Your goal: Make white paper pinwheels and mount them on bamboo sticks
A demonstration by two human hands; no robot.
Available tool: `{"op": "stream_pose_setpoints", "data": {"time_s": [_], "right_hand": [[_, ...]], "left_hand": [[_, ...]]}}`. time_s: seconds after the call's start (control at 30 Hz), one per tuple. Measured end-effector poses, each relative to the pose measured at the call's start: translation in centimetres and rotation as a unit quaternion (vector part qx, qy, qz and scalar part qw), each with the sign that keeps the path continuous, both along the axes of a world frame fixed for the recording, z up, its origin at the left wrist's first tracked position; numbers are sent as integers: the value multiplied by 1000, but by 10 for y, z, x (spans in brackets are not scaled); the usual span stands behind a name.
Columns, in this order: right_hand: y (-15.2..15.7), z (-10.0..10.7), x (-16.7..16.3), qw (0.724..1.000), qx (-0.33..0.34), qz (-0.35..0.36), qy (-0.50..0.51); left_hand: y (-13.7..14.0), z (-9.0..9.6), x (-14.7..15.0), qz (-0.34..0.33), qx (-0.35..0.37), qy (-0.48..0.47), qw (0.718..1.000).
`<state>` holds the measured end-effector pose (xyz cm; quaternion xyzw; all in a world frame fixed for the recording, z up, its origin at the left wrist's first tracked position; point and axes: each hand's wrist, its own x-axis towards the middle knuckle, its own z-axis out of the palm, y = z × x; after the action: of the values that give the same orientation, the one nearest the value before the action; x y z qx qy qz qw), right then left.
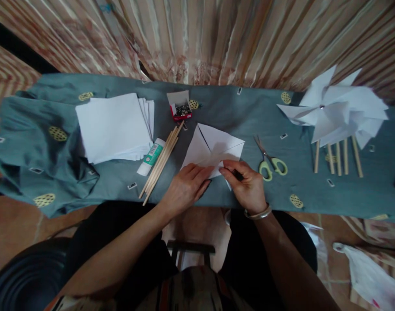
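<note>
A white paper square (221, 140) with slits running in from its corners lies on the cloth in front of me. My left hand (187, 185) rests on its near left part, fingers together and holding the paper. With thumb and forefinger, my right hand (246, 183) pinches a cut corner of the same sheet, which is lifted and bent towards the middle. The hands cover the sheet's near edge. Just right of my right hand lie scissors with green handles (269, 164), blades apart. To the left are several wooden sticks (161, 164) and a glue stick (151, 157).
A stack of white paper (111, 125) lies on the left. Behind the sticks stands an open red box of small metal pins (181, 108). Several finished paper pinwheels (333, 108) on sticks lie at the right. A green cloth (301, 151) covers the table; a curtain (217, 39) hangs behind it.
</note>
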<state>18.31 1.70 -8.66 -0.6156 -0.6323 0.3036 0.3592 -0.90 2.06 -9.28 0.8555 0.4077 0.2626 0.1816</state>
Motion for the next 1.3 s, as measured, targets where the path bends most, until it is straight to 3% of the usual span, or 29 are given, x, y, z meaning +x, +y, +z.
{"op": "stream_pose_setpoints", "data": {"time_s": [0.2, 0.47, 0.97, 1.3], "right_hand": [[8, 4, -8, 998, 26, -5, -65], [8, 4, -11, 976, 127, 79, -160], [4, -4, -13, 946, 208, 59, -240], [4, -8, -15, 956, 182, 77, -217]], "left_hand": [[2, -2, -1, -19, -11, 3, 1000], [1, -6, 0, -13, 0, -11, 1000], [4, -3, 2, -9, -5, -24, 1000], [5, -2, 3, -8, -18, -19, 1000]]}}
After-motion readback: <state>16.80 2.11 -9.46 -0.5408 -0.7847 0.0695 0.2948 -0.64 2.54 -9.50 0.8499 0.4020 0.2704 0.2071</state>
